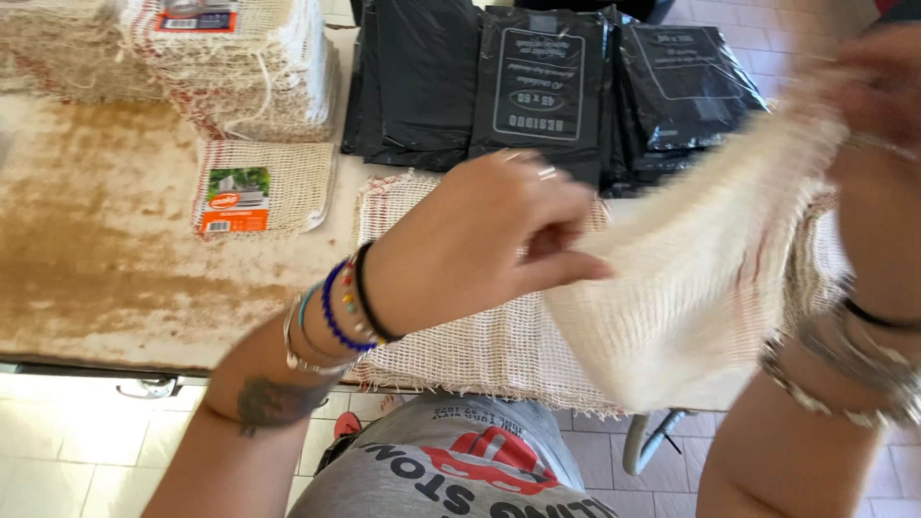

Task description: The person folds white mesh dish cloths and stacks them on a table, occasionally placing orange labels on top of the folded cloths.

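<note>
Stained, rust-blotched board makes up the table (106,259), its pale top worn brown across the nine o'clock side. Black plastic bag packs (537,86), glossy and flat, overlap in a row at twelve o'clock. Coarse off-white woven cloths sit in a tall stack (240,67) at eleven o'clock, tied with string. More of the same open-weave cloths (480,345) lie flat at the near edge, at six o'clock. One loose-mesh cream cloth (700,278) is lifted off them, stretched from centre toward two o'clock. A single folded cloth with an orange-and-green label (254,187) lies at ten o'clock. Her left hand (480,240), beaded bracelets at the wrist, pinches the lifted cloth's edge, fingers curled closed. Her right hand (878,96), blurred at two o'clock, grips its far end.
</note>
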